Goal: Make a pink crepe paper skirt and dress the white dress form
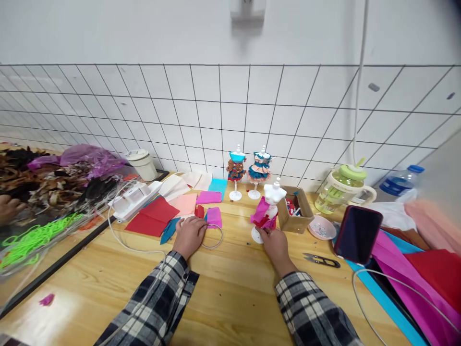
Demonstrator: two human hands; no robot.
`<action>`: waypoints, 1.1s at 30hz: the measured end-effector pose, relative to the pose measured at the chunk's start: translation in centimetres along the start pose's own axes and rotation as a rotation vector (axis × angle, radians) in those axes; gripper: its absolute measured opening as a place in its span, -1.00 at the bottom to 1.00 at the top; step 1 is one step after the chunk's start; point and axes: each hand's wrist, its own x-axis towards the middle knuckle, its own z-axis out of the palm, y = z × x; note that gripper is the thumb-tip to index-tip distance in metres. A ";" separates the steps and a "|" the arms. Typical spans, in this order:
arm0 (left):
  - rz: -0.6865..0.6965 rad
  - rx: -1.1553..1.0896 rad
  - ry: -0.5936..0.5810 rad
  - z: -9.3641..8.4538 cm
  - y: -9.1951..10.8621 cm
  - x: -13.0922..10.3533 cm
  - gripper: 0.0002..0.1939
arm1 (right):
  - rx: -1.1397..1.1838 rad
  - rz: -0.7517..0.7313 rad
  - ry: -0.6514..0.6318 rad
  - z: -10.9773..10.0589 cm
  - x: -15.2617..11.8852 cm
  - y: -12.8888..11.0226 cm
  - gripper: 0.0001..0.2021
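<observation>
My right hand (276,247) pinches the lower part of a pink and red cloth piece (264,214) on a small white mannequin (275,193), which stands upright on its round base. My left hand (189,235) rests palm down on the table at the edge of the cut cloth pieces, beside a magenta piece (214,217) and a dark teal piece (169,231). Its fingertips are close to a thin white loop of cable (220,239); what lies under them is hidden. Behind stand two dressed mannequins, one in brown and turquoise (236,169), one in teal and peach (260,169).
A cardboard box (307,218), pink dish (321,228), black snips (321,260), phone (358,234) and green-lidded jug (342,190) stand right. A power strip (135,202), white cup (143,165) and green cord (36,240) lie left. Another person's hand (10,209) shows far left.
</observation>
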 end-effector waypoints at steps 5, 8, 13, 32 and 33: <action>0.009 0.046 0.000 -0.8 -0.2 2.6 -0.64 | -0.006 -0.014 0.019 0.6 0.6 0.2 -0.60; -0.015 0.051 -0.021 -0.6 -0.8 6.3 -0.59 | -0.001 -0.047 0.029 0.6 0.4 0.2 -0.65; -0.123 0.055 -0.021 0.2 -1.3 10.9 -0.69 | 0.213 -0.152 0.224 -0.4 -1.1 0.2 -0.63; -0.026 -0.745 -0.427 -6.6 9.0 2.5 -0.58 | 0.718 -0.185 0.229 -4.0 -5.8 0.1 -0.67; 0.037 -0.739 -0.602 -6.9 10.2 1.6 -0.61 | 0.832 -0.201 0.111 -4.1 -6.2 -0.3 -0.58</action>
